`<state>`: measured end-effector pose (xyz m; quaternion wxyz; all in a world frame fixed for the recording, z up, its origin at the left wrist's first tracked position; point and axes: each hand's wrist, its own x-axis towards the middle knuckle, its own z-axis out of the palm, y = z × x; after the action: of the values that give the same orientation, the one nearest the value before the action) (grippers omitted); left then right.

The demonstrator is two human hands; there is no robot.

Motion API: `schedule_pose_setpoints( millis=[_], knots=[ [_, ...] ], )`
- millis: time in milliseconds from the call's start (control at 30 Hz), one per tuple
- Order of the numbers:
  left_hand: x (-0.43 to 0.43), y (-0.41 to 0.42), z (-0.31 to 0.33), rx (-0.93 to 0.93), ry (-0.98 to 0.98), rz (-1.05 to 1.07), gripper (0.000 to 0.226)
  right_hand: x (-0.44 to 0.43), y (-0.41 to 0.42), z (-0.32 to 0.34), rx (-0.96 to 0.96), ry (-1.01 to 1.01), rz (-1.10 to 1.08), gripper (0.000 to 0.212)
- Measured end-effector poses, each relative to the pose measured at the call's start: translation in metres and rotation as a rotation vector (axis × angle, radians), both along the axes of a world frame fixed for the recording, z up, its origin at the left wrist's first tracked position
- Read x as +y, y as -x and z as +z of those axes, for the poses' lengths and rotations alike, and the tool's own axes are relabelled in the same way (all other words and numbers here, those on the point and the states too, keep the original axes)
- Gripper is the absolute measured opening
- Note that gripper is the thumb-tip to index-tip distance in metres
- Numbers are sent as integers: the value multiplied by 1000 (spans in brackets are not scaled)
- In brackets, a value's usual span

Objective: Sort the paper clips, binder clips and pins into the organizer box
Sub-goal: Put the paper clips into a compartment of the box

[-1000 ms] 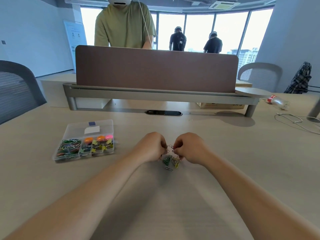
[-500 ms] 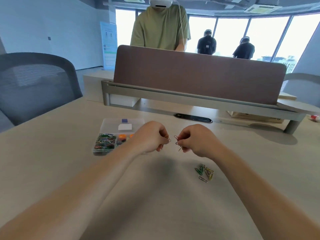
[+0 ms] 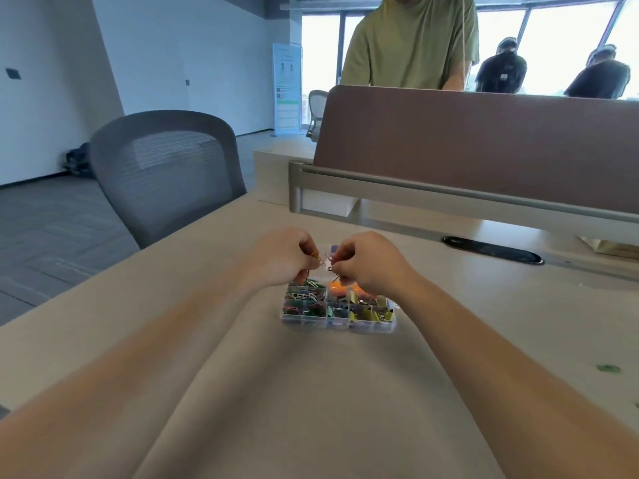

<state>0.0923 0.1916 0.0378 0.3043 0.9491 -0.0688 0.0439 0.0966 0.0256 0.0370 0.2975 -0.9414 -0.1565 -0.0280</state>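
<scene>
clear plastic organizer box [image 3: 337,323] sits on a pale desk [image 3: 311,392] beneath both hands, its left compartments packed with mixed-colour paper clips [image 3: 304,299], orange pins [image 3: 336,288] mid-box and yellow binder clips [image 3: 370,314] at right. left hand [image 3: 280,257] and right hand [image 3: 371,262], fingers curled tight, each pinch small wire clips [image 3: 330,261] just above the box. print on a distant banner [image 3: 287,88] is too blurred to read.
</scene>
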Motion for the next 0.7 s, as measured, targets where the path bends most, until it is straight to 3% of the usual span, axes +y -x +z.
schedule_pose_setpoints(
  millis=[700],
  knots=[
    [33,-29,-34,-16,-20,-52,7,48,-36,-32,-38,118,30,8]
  ],
)
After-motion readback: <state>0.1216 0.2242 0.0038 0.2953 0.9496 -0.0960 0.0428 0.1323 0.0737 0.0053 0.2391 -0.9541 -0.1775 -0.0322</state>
